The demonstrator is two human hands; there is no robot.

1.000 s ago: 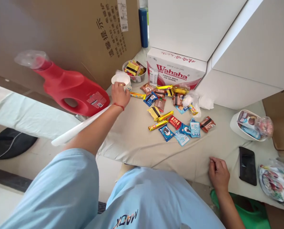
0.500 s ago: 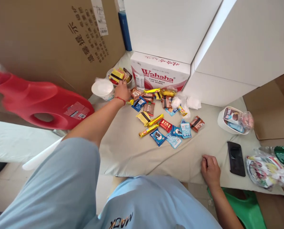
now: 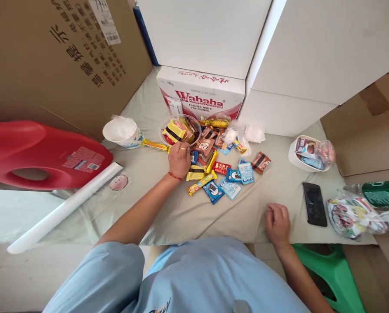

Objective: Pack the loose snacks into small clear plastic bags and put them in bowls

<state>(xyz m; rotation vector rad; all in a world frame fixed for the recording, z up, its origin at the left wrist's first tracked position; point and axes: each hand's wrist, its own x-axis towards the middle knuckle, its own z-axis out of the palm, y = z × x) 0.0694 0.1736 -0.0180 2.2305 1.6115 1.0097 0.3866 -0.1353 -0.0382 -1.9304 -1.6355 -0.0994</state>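
My left hand [image 3: 179, 159] grips the near rim of a clear bowl [image 3: 194, 124] that holds yellow and red snack packets. The bowl sits at the left end of a scatter of wrapped snacks [image 3: 225, 167] on the cloth-covered table [image 3: 168, 204]. A white paper cup [image 3: 121, 131] stands to the left of the bowl, with a long yellow bar [image 3: 154, 145] lying between them. My right hand [image 3: 277, 223] rests on the table's front edge with its fingers curled and nothing in it, left of a black phone [image 3: 313, 203].
A red detergent jug [image 3: 41, 155] and a white roll [image 3: 64, 208] lie at the left. A Wahaha carton [image 3: 201, 93] and white boxes [image 3: 315, 61] stand behind. A white bowl of snacks [image 3: 307, 154], a bag [image 3: 351, 215] and a green bottle [image 3: 380, 193] are at the right.
My left hand left the white cup, reached to the clear bowl at the back and has drawn it toward me, next to the snack pile. The view has shifted left.
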